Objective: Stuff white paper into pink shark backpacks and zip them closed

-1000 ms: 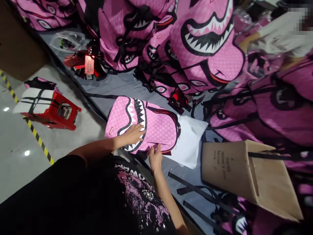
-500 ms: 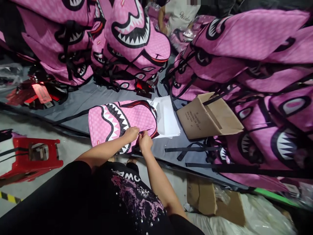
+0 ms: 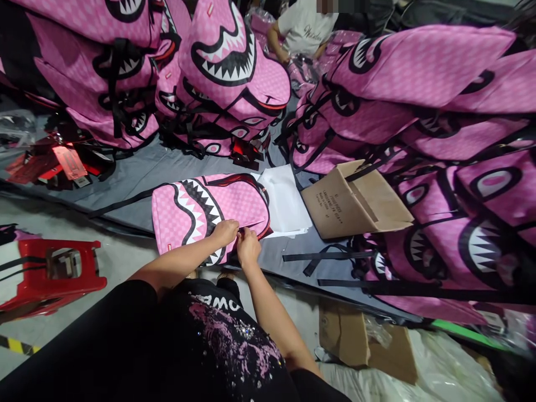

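A pink checked backpack [image 3: 243, 204] with a printed black-and-white toothed mouth lies on the grey table, its top toward the right. Along its near side, my left hand [image 3: 226, 231] has its fingers closed at the backpack's edge. Right beside it, my right hand [image 3: 248, 245] is closed at the same edge, near the zipper. What exactly the fingertips pinch is too small to make out. White paper sheets [image 3: 285, 201] lie at the backpack's right end, partly under it.
An open cardboard box [image 3: 330, 206] stands right of the sheets. Piles of pink backpacks [image 3: 234, 50] rise behind and at right. Red tags [image 3: 69, 162] lie at left. A red stool [image 3: 62, 273] stands on the floor. Another person [image 3: 307, 25] is at the back.
The camera view has shifted slightly. My hands stay at the backpack's near edge, with small finger movements. The person at the back shows a little more.
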Demonstrator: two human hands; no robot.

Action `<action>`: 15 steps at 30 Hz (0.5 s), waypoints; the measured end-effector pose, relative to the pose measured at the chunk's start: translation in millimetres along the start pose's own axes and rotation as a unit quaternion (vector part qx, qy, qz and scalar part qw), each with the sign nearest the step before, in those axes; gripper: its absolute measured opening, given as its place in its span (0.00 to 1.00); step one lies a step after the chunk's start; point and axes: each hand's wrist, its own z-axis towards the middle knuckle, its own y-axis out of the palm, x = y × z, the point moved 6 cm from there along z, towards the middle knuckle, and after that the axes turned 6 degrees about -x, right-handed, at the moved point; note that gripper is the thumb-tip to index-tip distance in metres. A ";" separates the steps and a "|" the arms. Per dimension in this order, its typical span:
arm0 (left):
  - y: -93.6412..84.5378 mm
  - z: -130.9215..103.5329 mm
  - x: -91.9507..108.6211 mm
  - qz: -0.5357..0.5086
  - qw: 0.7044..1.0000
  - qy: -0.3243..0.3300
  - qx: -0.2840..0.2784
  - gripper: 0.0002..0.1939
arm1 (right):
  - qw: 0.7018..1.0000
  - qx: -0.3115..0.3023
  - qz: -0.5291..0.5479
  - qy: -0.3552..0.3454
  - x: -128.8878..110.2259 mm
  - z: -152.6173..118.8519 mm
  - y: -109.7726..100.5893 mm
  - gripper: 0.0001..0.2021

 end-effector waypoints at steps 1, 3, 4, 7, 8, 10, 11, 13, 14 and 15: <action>0.1 0.2 -0.4 -0.002 1.000 0.001 0.001 0.10 | 1.000 0.003 -0.008 -0.010 -0.9 -1.1 0.8 0.13; 0.4 0.6 -1.2 -0.004 1.000 0.003 0.004 0.11 | 1.000 0.018 -0.015 -0.014 -0.2 -3.1 1.6 0.14; 0.5 0.7 -1.6 -0.004 1.000 0.004 0.006 0.12 | 0.999 0.025 -0.018 -0.007 1.0 -3.5 1.8 0.15; -0.1 0.2 -2.4 -0.003 1.000 0.008 0.013 0.13 | 0.999 0.026 -0.039 0.002 2.3 -1.8 3.1 0.16; -0.6 0.0 -2.5 -0.002 1.000 0.009 0.014 0.14 | 0.998 0.020 -0.051 -0.005 1.5 -0.4 3.6 0.15; -1.6 -0.3 -2.7 -0.003 1.000 0.011 0.017 0.14 | 0.997 0.009 -0.075 -0.026 -0.7 2.1 3.6 0.14; -2.0 -0.3 -2.9 -0.003 1.000 0.012 0.017 0.14 | 0.996 0.007 -0.083 -0.033 -1.2 3.1 2.9 0.15; -2.0 -0.1 -3.8 -0.005 1.000 0.014 0.017 0.13 | 0.995 0.004 -0.093 -0.036 -1.8 4.3 1.4 0.15; -1.6 0.2 -4.5 -0.006 1.000 0.014 0.017 0.13 | 0.995 0.001 -0.098 -0.036 -2.4 4.7 0.9 0.15; -0.9 0.4 -5.4 -0.008 1.000 0.013 0.016 0.13 | 0.994 -0.002 -0.102 -0.035 -3.2 5.1 0.5 0.15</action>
